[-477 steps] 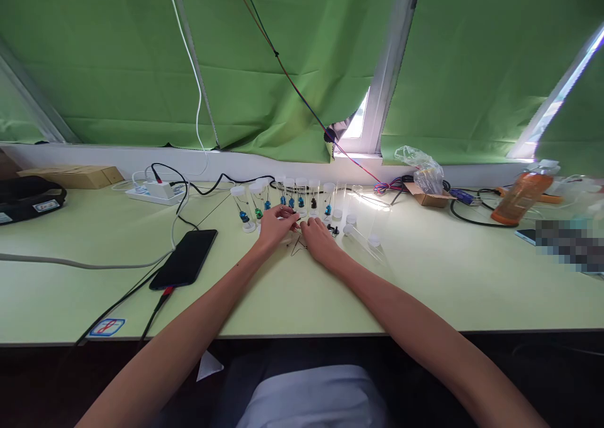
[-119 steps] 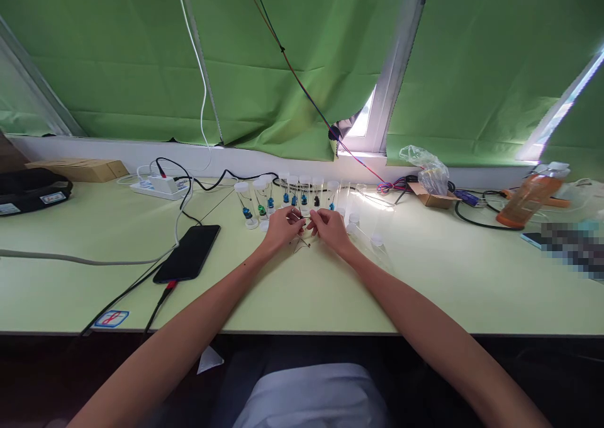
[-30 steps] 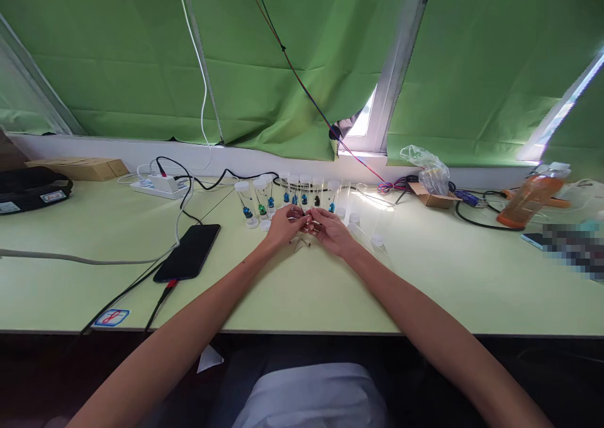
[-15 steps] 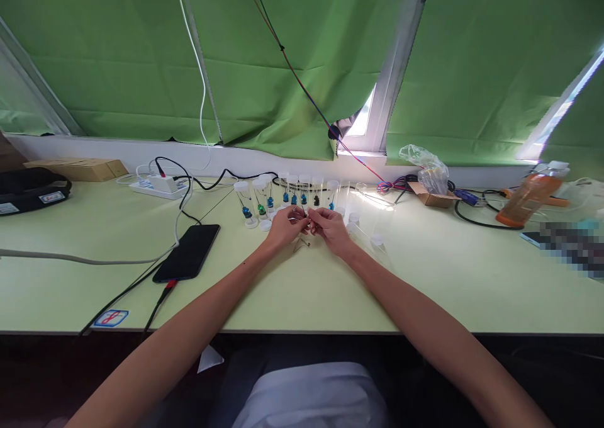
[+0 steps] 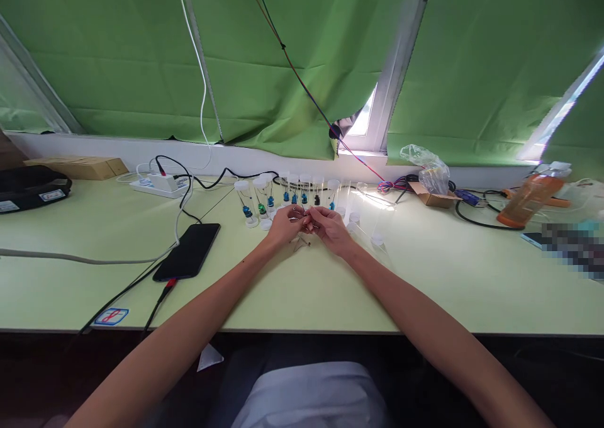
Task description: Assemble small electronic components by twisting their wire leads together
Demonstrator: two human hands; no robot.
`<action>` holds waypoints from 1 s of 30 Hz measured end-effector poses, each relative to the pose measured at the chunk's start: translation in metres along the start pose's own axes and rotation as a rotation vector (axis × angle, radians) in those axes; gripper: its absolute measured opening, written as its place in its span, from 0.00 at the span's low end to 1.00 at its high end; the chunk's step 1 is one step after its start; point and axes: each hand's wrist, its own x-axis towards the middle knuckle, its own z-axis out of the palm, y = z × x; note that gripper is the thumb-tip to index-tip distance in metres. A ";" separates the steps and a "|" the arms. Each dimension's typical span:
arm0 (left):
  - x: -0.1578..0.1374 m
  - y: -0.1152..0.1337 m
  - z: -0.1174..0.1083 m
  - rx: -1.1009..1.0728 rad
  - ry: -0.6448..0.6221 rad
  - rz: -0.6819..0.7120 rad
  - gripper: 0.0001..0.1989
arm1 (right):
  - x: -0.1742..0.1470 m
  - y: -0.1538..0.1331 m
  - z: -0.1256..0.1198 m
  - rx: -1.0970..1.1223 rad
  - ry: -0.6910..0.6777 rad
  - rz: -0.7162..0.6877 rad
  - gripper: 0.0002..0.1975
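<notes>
My left hand (image 5: 285, 225) and my right hand (image 5: 331, 228) meet over the middle of the table, fingertips pinched together. Whatever sits between them is small and mostly hidden; a thin wire-like bit shows at the fingers. On the tabletop just below my hands lies a thin, bent wire-like piece (image 5: 302, 244) with a dark end. Behind my hands stands a row of clear tubes with white caps, holding blue, green or black pieces on thin stems, such as the leftmost tube (image 5: 245, 200). To the right of my right hand, a clear tube (image 5: 365, 233) lies on its side.
A black phone (image 5: 187, 252) with a plugged-in cable lies on the left, near a white power strip (image 5: 160, 186). At the right are a small cardboard box (image 5: 431, 196) with a plastic bag and a bottle of orange-brown liquid (image 5: 533, 195). Cables run along the back.
My fingers have shifted slightly against each other while both hands stay in the same place. Nothing else on the table has visibly moved.
</notes>
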 end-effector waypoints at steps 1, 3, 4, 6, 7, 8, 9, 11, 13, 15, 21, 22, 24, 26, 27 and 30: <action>0.000 0.000 0.000 -0.009 -0.003 0.000 0.16 | 0.000 0.000 0.000 0.004 -0.003 -0.004 0.14; 0.001 -0.001 -0.001 -0.025 -0.003 -0.001 0.17 | 0.000 0.001 0.000 0.009 -0.004 -0.012 0.14; 0.001 -0.001 -0.001 -0.030 -0.005 -0.002 0.17 | 0.000 0.001 0.000 0.011 -0.002 -0.015 0.14; 0.000 -0.001 -0.001 -0.038 -0.013 -0.005 0.16 | -0.001 0.001 0.001 0.010 0.003 -0.022 0.14; 0.000 -0.001 0.000 -0.043 -0.019 -0.007 0.15 | -0.001 0.001 0.002 0.005 0.006 -0.024 0.15; 0.000 0.000 0.000 -0.047 -0.026 -0.008 0.14 | -0.001 0.000 0.002 -0.005 0.012 -0.026 0.15; 0.000 0.000 0.000 -0.052 -0.034 -0.008 0.14 | -0.001 0.000 0.003 -0.020 0.020 -0.028 0.15; -0.001 0.001 0.001 -0.058 -0.048 -0.006 0.13 | -0.002 -0.001 0.004 -0.067 0.048 -0.036 0.16; -0.001 0.001 0.001 -0.052 -0.056 -0.003 0.13 | -0.002 -0.002 0.005 -0.130 0.080 -0.059 0.16; -0.002 0.000 0.002 -0.038 -0.057 -0.001 0.13 | -0.002 -0.002 0.006 -0.183 0.102 -0.092 0.16; -0.001 -0.001 0.002 -0.043 -0.069 0.003 0.13 | -0.003 -0.003 0.006 -0.207 0.096 -0.092 0.17; -0.001 -0.001 0.002 -0.046 -0.069 0.002 0.13 | -0.004 -0.004 0.006 -0.200 0.085 -0.084 0.17; -0.002 0.001 0.001 -0.048 -0.071 -0.001 0.12 | -0.005 -0.006 0.006 -0.190 0.060 -0.066 0.16; -0.002 0.002 0.001 -0.046 -0.070 -0.003 0.11 | -0.005 -0.007 0.007 -0.188 0.044 -0.049 0.16; -0.003 0.003 0.001 -0.044 -0.069 -0.002 0.10 | -0.005 -0.007 0.007 -0.190 0.042 -0.042 0.16; -0.003 0.004 0.001 -0.041 -0.068 -0.001 0.10 | -0.004 -0.005 0.007 -0.196 0.052 -0.041 0.17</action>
